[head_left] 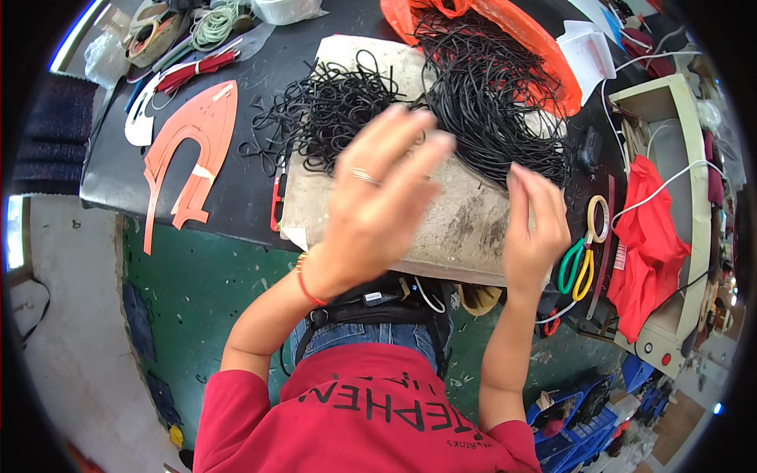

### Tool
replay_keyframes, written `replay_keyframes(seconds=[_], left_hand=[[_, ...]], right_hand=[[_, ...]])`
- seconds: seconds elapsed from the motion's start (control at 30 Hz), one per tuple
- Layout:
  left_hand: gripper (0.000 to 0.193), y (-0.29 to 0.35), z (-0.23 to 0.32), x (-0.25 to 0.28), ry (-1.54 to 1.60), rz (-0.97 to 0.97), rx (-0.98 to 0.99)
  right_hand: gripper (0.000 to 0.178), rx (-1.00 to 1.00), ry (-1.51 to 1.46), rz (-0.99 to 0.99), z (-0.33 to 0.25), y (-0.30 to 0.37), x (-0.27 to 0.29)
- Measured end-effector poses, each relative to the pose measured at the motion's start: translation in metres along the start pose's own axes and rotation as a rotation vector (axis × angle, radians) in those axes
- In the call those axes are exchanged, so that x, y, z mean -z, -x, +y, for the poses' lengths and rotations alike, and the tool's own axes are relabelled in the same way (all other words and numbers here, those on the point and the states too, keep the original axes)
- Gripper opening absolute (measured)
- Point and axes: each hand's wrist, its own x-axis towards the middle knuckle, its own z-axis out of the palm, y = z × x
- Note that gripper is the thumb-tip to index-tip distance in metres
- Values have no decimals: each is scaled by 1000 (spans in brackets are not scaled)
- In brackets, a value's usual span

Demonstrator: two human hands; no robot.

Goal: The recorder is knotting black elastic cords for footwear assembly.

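On a worn, pale board point(449, 229) lie two heaps of thin black cords. The left heap point(347, 110) is loose and looped; the right bundle point(493, 118) runs longer and straighter out of an orange-red plastic bag point(552, 63). Over the board, beside the looped heap, my left hand point(374, 197) is raised with fingers stretched out, slightly blurred, and nothing shows in it. My right hand point(540, 225) is at the near end of the long bundle, thumb and fingertips drawn together in a pinch. Whether a cord sits between those fingertips is too small to make out.
Orange pattern pieces point(213, 126) lie on the black table at left, near a folded red umbrella point(197, 71). At right are scissors with green and yellow handles point(579, 264), a tape roll point(598, 219), a red cloth point(646, 244) and a cream metal housing point(686, 134).
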Motion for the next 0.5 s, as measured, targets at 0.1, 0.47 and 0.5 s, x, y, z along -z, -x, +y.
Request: replay_keyframes(seconds=[0.1,0.47,0.5], left_hand=[[34,-8,28,-5,193,-250,49],[20,12,33,20,1002,-522,921],[20,14,33,17,1038,-478,940]], right_hand=[[23,-43,-108,-52,-31,15,30],[22,-196,-7,28,-32,18,35],[21,-202,-1,40,-38,17,27]])
